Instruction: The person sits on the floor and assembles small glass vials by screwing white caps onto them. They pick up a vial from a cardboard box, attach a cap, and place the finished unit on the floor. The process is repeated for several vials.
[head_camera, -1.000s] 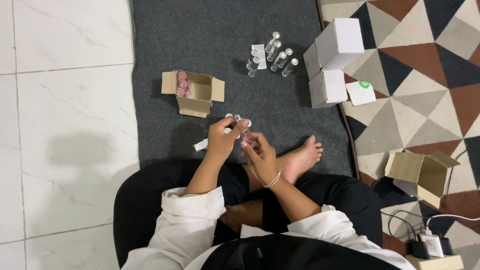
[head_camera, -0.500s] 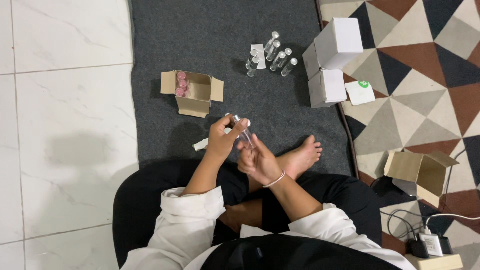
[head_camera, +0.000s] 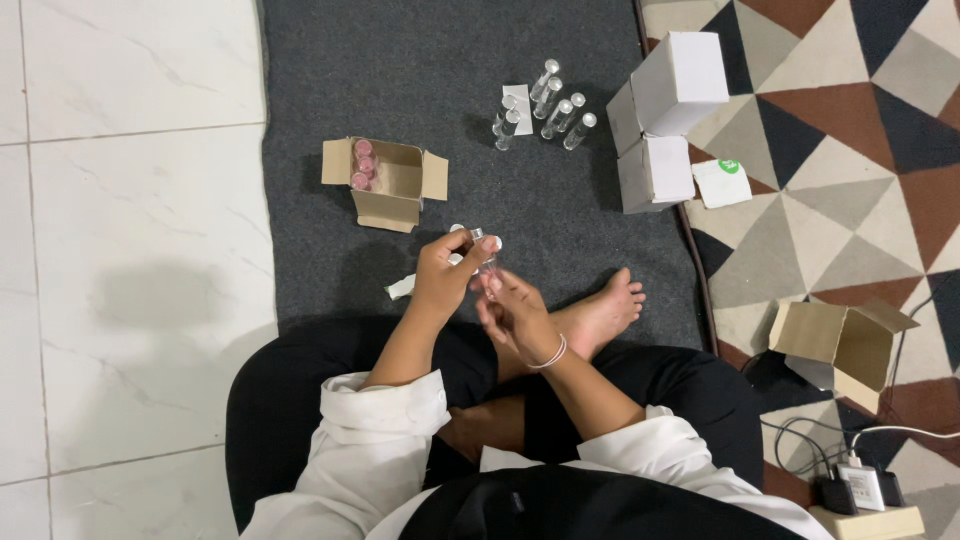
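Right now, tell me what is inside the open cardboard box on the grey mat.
The open cardboard box holds a few pink-capped items packed along its left wall; the rest shows bare cardboard. Their lower parts are hidden inside the box, so their kind is unclear.

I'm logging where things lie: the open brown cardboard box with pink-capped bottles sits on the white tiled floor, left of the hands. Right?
Not quite. In the head view the open brown cardboard box with pink-capped bottles sits on the dark grey carpet, not the tiled floor. It is left of the hands.

the left hand (head_camera: 445, 272) has slid its fingertips to the cap end of the vial (head_camera: 487, 262) (small, clear); the right hand (head_camera: 515, 312) has dropped slightly lower beneath it.
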